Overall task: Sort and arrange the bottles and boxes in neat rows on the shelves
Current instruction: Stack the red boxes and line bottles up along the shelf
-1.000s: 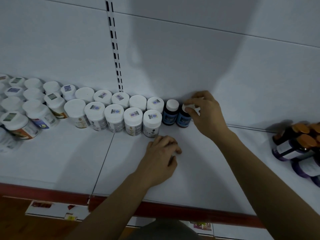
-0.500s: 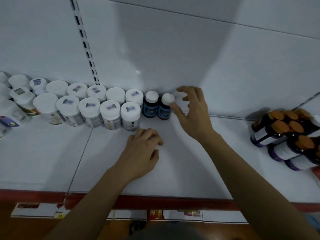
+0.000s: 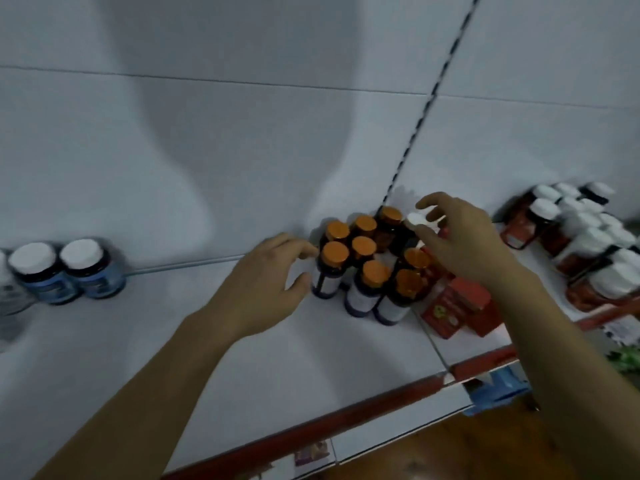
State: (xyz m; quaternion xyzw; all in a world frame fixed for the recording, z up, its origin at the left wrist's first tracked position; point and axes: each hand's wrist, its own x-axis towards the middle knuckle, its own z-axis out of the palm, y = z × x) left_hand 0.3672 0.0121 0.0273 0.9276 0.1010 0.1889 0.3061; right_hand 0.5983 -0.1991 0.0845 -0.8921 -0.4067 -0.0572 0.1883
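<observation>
A cluster of several dark bottles with orange caps point(image 3: 363, 247) stands on the white shelf point(image 3: 207, 341) against the back wall. My left hand point(image 3: 263, 282) reaches to the cluster's left side, its fingers and thumb spread on either side of the front-left orange-capped bottle point(image 3: 329, 268), touching or almost touching it. My right hand point(image 3: 464, 240) is over the cluster's right side and pinches the white cap of a dark bottle point(image 3: 419, 220) between thumb and fingers; the body of that bottle is mostly hidden. Two white-capped bottles with blue labels point(image 3: 65, 271) stand at the far left.
Red boxes point(image 3: 457, 306) lie just right of the orange-capped cluster, partly under my right wrist. Several red bottles with white caps point(image 3: 571, 237) crowd the far right. A slotted upright point(image 3: 415, 133) runs up the back wall. The shelf's red front edge point(image 3: 346, 420) crosses below.
The view swung right. My right hand let go of the blue-labelled bottle and both hands moved to the orange-capped cluster. The right hand now pinches a white cap.
</observation>
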